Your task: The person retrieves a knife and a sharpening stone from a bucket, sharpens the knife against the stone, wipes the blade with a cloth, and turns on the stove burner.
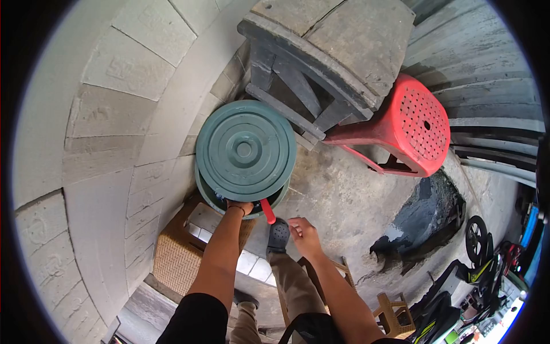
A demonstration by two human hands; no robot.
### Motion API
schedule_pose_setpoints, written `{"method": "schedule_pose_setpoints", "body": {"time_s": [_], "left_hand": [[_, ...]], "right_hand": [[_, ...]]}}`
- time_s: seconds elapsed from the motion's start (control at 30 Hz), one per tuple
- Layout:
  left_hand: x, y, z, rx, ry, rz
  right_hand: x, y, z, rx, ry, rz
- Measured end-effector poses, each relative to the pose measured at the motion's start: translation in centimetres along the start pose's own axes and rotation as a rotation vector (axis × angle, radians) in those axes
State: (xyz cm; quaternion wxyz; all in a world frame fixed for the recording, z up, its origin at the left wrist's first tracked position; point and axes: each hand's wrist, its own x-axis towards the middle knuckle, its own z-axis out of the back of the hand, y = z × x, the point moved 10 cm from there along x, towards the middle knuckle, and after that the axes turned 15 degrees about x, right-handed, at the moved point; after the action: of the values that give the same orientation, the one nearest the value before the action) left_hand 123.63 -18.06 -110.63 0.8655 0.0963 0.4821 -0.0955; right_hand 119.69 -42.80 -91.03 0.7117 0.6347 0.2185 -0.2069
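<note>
A round green lid [244,150] with a raised knob lies off-centre over a green bucket [281,198], leaving a gap at the near side. Into that gap reaches my left hand [240,207]; its fingers are hidden below the rim, so what they hold does not show. Beside it, a red handle [267,211] sticks out over the bucket's edge; what it belongs to is hidden. My right hand [305,236] hovers to the right of the handle, apart from it, with loosely bent fingers and nothing visible in them.
A red plastic stool [421,123] stands beside a worn wooden table [355,46]. Near the bucket is a tan woven-pattern stool [177,252]. A ragged hole [421,221] breaks the concrete floor at right. Motorbikes [458,292] stand farther right; a block wall [114,132] runs along the left.
</note>
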Motion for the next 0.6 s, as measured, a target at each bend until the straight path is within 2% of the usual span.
{"method": "schedule_pose_setpoints", "body": {"time_s": [0.1,0.27,0.33,0.4,0.43,0.5,0.6], "left_hand": [[2.3,-0.9,0.1,-0.020,-0.398,-0.069],[3.4,0.6,-0.3,-0.184,-0.533,0.122],[2.7,1.6,-0.4,-0.234,-0.544,0.227],[0.0,2.0,0.8,-0.217,-0.439,0.332],[-2.1,2.0,2.2,-0.206,-0.439,0.337],[-5.3,1.7,3.5,-0.122,-0.249,0.303],[-10.1,1.8,6.0,-0.028,-0.286,0.278]], "right_hand": [[1.8,0.9,-1.2,-0.015,0.015,0.043],[3.5,1.8,-4.0,-0.135,0.031,0.121],[4.2,1.6,-4.8,-0.251,-0.029,0.113],[4.7,1.5,-6.0,-0.317,-0.043,0.081],[4.9,1.1,-6.5,-0.387,-0.067,0.047],[5.0,-0.8,-8.2,-0.342,-0.063,0.043],[5.8,-3.3,-10.2,-0.372,0.017,-0.100]]}}
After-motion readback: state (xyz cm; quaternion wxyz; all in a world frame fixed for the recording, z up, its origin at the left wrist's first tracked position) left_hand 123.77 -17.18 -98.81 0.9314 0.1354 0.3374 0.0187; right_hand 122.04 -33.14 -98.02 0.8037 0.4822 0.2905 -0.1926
